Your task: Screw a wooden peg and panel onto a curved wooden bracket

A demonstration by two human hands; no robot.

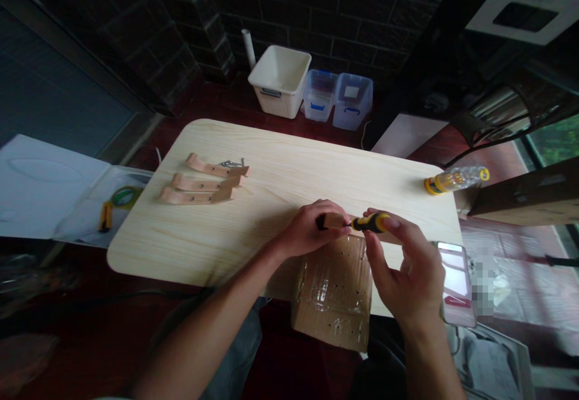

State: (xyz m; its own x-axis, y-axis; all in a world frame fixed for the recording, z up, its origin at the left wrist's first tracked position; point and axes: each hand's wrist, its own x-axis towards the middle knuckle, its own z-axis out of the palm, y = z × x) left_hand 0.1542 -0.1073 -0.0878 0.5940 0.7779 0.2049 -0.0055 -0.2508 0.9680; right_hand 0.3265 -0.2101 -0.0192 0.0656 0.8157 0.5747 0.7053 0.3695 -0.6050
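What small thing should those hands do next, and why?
Probably give the screwdriver a gentle turn: the right hand holds it with its tip pointed at the wooden piece, which the left hand grips.

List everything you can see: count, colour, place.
table: one, pale, centre
screwdriver: one, yellow-black, right hand
held wood: one, brown, left hand
taped cardboard: one, brown, table's near edge
wooden pieces: three, brown, table left
screws: several, silver, beside wooden pieces
bottle-shaped case: one, clear-yellow, table right
phone-like device: one, pale, table's right edge
basket: one, cream, beyond table
boxes: two, clear, beside basket
tool: one, yellow-black, left of table
left hand: one, bare, on held wood
right hand: one, bare, on screwdriver
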